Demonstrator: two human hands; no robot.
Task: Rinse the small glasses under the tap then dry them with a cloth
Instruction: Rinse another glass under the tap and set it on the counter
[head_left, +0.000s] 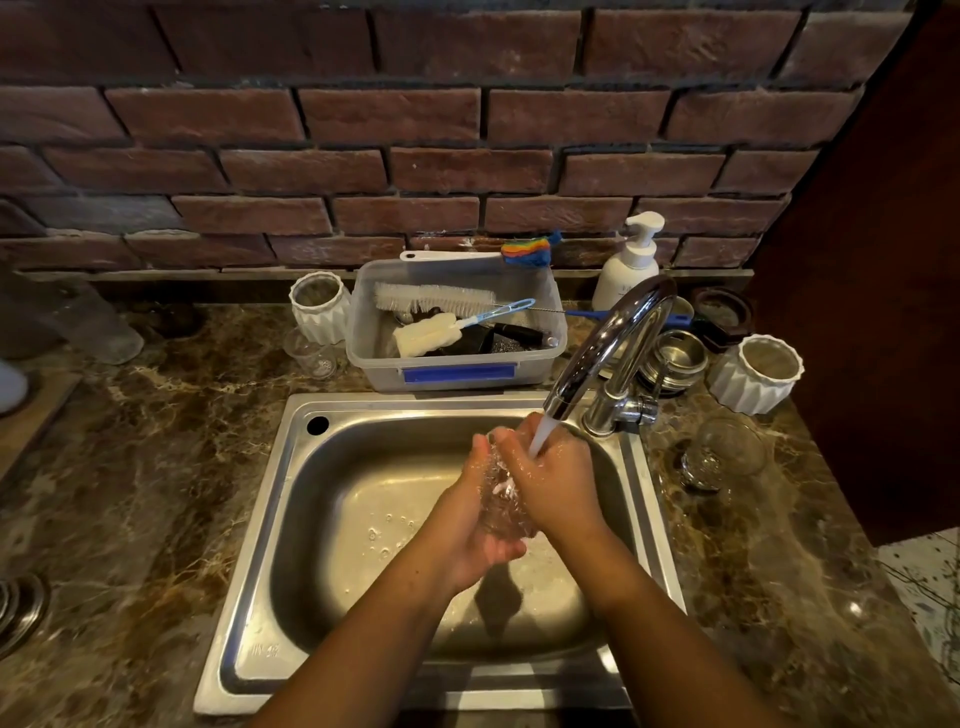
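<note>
Steel sink (332, 519) lies below, where your left hand (467, 527) cups the small glass (503, 501) from seven o'clock with curled fingers while your right hand (553, 480) wraps it from two o'clock, directly under the running tap (613, 332) near the basin's one o'clock edge.

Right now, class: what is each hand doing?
Left hand: grips the small glass under the tap.
Right hand: grips the same glass.
</note>
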